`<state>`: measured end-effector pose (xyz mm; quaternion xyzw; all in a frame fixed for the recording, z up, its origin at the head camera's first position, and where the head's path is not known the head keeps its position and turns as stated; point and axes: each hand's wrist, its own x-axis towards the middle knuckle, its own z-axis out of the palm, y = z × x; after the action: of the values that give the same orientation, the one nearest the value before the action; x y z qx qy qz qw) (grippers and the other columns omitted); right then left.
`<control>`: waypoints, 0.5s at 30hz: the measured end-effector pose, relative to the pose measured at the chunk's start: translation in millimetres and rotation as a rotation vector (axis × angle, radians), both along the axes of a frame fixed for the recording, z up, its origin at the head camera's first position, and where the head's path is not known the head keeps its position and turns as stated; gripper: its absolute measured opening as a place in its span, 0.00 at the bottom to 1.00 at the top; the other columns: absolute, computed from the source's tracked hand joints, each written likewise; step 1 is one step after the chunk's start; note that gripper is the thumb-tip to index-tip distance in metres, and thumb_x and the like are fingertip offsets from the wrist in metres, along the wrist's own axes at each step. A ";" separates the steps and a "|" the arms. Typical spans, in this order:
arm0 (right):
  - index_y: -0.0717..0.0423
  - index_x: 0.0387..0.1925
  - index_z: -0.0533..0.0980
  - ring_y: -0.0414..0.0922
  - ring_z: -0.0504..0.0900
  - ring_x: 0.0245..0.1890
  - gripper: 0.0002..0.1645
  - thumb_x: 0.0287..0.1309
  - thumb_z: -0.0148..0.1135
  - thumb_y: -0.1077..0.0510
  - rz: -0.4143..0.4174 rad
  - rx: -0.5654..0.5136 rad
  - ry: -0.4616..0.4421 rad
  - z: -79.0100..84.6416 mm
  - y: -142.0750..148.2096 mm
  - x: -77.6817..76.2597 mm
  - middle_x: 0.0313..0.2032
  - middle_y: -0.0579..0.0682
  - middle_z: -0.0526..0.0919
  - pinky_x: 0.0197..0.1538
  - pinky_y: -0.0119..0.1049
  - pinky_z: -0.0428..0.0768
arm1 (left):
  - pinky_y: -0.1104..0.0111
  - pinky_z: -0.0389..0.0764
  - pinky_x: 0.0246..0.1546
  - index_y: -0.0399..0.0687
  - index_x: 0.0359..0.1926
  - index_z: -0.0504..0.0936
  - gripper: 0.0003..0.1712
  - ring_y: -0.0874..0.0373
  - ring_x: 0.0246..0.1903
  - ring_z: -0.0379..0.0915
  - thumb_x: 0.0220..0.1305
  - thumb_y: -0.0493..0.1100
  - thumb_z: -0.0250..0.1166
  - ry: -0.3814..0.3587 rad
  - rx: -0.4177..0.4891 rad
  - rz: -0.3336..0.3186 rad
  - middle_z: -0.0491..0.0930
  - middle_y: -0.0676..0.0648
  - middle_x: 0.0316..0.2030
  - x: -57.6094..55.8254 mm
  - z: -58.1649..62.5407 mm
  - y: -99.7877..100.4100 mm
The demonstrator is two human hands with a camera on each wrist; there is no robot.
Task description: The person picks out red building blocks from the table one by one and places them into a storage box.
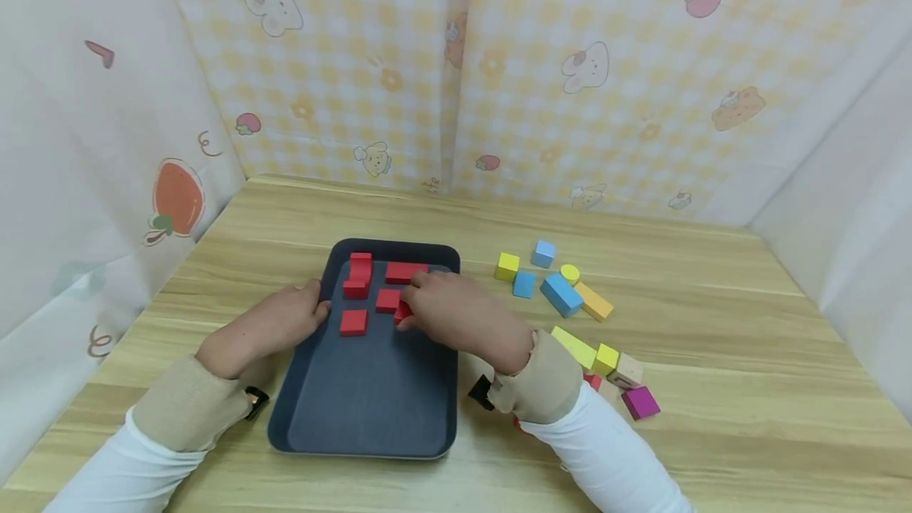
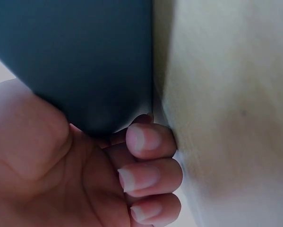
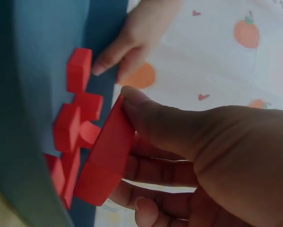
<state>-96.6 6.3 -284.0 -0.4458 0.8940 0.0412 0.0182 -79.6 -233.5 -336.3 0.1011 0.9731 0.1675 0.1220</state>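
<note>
Wooden bench carries the tray; the left hand grips its side. Right hand, pinching a block, should lower it level inside.

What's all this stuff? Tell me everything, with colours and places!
Table: one, wooden, underneath
Curtains: count unclear, white and yellow-checked, around the table
Tray: one, dark blue-grey, on table
Tray blocks: at least four, red, inside it
Held block: one, red, in the right hand
Yellow blocks: four, yellow, right of tray
Blue blocks: three, blue, right of tray
Orange block: one, orange, beside blue
Wooden block: one clearly, pale, beside yellow
Purple block: one, purple, beside wooden
Loose red pieces: two, red, right of tray
Wrist pieces: two, black, by the wrists
Sleeves: two, white, beige-cuffed, on arms
Left hand: one, on tray's left rim
Right hand: one, over tray
</note>
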 end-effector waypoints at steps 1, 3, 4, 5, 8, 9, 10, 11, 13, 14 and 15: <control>0.50 0.42 0.80 0.38 0.71 0.27 0.21 0.55 0.60 0.41 0.006 0.005 -0.006 -1.7 -0.9 -0.3 0.31 0.45 0.76 0.33 0.29 0.73 | 0.58 0.73 0.32 0.24 0.48 0.67 0.20 0.51 0.31 0.73 0.68 0.41 0.46 0.000 0.000 -0.001 0.76 0.39 0.31 -0.1 0.0 0.3; 0.50 0.41 0.80 0.37 0.71 0.27 0.21 0.54 0.60 0.40 0.016 0.013 -0.019 -5.0 -2.3 -1.4 0.30 0.45 0.76 0.32 0.29 0.73 | 0.58 0.73 0.31 0.25 0.47 0.67 0.19 0.52 0.29 0.72 0.68 0.41 0.46 -0.003 0.000 0.001 0.75 0.41 0.29 -0.2 -0.2 0.7; 0.50 0.41 0.80 0.37 0.70 0.26 0.21 0.54 0.60 0.40 0.019 0.016 -0.025 -6.4 -2.9 -1.8 0.30 0.45 0.76 0.32 0.29 0.72 | 0.59 0.73 0.31 0.25 0.47 0.67 0.18 0.53 0.29 0.72 0.68 0.41 0.46 -0.004 0.000 0.002 0.75 0.41 0.28 -0.4 -0.3 0.8; 0.50 0.40 0.81 0.37 0.70 0.26 0.21 0.54 0.60 0.40 0.020 0.016 -0.030 -7.6 -3.3 -2.2 0.29 0.45 0.75 0.31 0.29 0.72 | 0.59 0.73 0.30 0.25 0.47 0.67 0.18 0.53 0.29 0.72 0.68 0.41 0.46 -0.004 0.000 0.002 0.75 0.41 0.28 -0.4 -0.3 0.9; 0.50 0.39 0.81 0.37 0.70 0.25 0.20 0.53 0.61 0.40 0.011 0.017 -0.034 -11.0 -4.4 -3.5 0.29 0.44 0.75 0.30 0.29 0.71 | 0.59 0.73 0.30 0.25 0.47 0.67 0.19 0.53 0.28 0.72 0.68 0.41 0.46 -0.004 -0.001 0.002 0.75 0.41 0.28 -0.5 -0.2 0.8; 0.49 0.38 0.81 0.37 0.69 0.25 0.19 0.53 0.62 0.41 0.004 0.017 -0.036 -12.1 -4.8 -3.8 0.28 0.44 0.75 0.30 0.29 0.71 | 0.59 0.73 0.30 0.25 0.47 0.67 0.19 0.53 0.28 0.72 0.68 0.41 0.46 -0.003 -0.001 0.001 0.75 0.41 0.27 -0.5 0.0 0.7; 0.49 0.38 0.81 0.37 0.69 0.25 0.19 0.52 0.62 0.41 -0.003 0.019 -0.039 -13.3 -5.3 -4.0 0.28 0.44 0.75 0.29 0.29 0.71 | 0.59 0.73 0.30 0.25 0.47 0.67 0.19 0.53 0.28 0.72 0.68 0.41 0.46 -0.003 -0.001 0.001 0.75 0.41 0.27 -0.5 0.0 0.6; 0.49 0.37 0.81 0.37 0.69 0.25 0.19 0.52 0.62 0.41 -0.010 0.020 -0.041 -14.1 -5.8 -3.8 0.28 0.44 0.75 0.29 0.29 0.71 | 0.59 0.73 0.30 0.25 0.47 0.67 0.19 0.53 0.28 0.72 0.68 0.41 0.46 -0.004 0.000 0.001 0.75 0.42 0.27 -0.5 0.0 0.5; 0.48 0.36 0.81 0.36 0.70 0.24 0.18 0.51 0.63 0.40 -0.023 0.025 -0.044 -15.4 -6.7 -3.5 0.28 0.44 0.75 0.28 0.29 0.71 | 0.60 0.73 0.29 0.25 0.47 0.67 0.19 0.54 0.28 0.72 0.68 0.41 0.46 -0.004 0.000 -0.001 0.75 0.42 0.27 -0.5 0.2 0.4; 0.48 0.36 0.81 0.36 0.70 0.24 0.18 0.51 0.63 0.40 -0.026 0.026 -0.042 -16.2 -7.1 -3.3 0.28 0.43 0.76 0.28 0.29 0.71 | 0.60 0.73 0.29 0.25 0.47 0.67 0.19 0.54 0.27 0.72 0.68 0.41 0.46 -0.005 0.001 0.000 0.75 0.42 0.27 -0.6 0.2 0.4; 0.48 0.35 0.81 0.36 0.70 0.24 0.18 0.50 0.64 0.40 -0.026 0.027 -0.037 -16.9 -7.3 -3.2 0.28 0.43 0.76 0.28 0.29 0.71 | 0.60 0.73 0.29 0.24 0.48 0.66 0.19 0.54 0.27 0.72 0.68 0.41 0.46 -0.006 0.001 0.000 0.75 0.42 0.26 -0.7 0.2 0.5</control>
<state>-99.8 -1.0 -301.0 -0.4343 0.8987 0.0449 0.0413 -80.3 -233.1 -336.1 0.1009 0.9726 0.1682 0.1249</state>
